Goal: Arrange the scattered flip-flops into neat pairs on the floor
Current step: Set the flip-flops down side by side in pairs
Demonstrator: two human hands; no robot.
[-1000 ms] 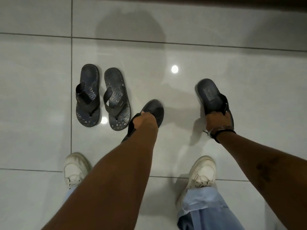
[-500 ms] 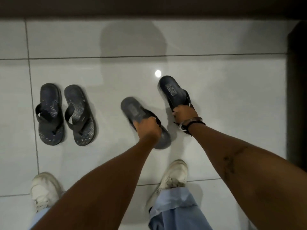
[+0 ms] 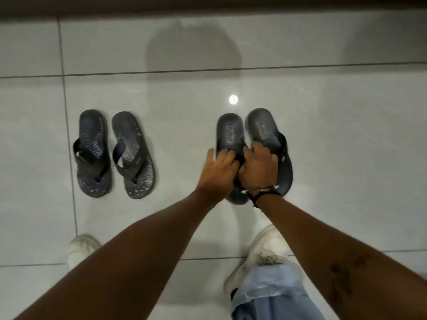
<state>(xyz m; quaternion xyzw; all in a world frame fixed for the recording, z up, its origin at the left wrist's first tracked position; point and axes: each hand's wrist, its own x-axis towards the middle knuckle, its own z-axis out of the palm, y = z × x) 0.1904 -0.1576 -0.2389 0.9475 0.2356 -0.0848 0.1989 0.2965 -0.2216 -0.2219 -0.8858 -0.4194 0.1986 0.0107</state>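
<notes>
On the left of the tiled floor (image 3: 323, 158) the patterned pair of flip-flops (image 3: 115, 155) lies finished, side by side and close but apart, heels away from the person; nobody touches it. It has the same arrangement as a second ago.

In the middle, the left hand (image 3: 218, 170) rests on the left plain flip-flop (image 3: 230, 132). Its fingers (image 3: 225, 155) are loosely spread over the strap zone and press down; I cannot tell if they hook the strap. Half a second ago this flip-flop was lying oblique and apart from its partner, and now it points straight.

Just beside it, the right hand (image 3: 260, 166), with a bracelet (image 3: 261, 189) on the wrist, has its fingers curled on the strap zone of the right plain flip-flop (image 3: 268, 132). Whether it really pinches the strap is hidden by the hand itself. This flip-flop was standing further away before, and now the two plain soles touch or nearly touch along their inner edges, with the right one set a little farther from the person.

So the second pair is now brought together, well apart from the first. In my judgement the task is almost complete: only a small levelling of the heels and the release of both hands remain.
</notes>
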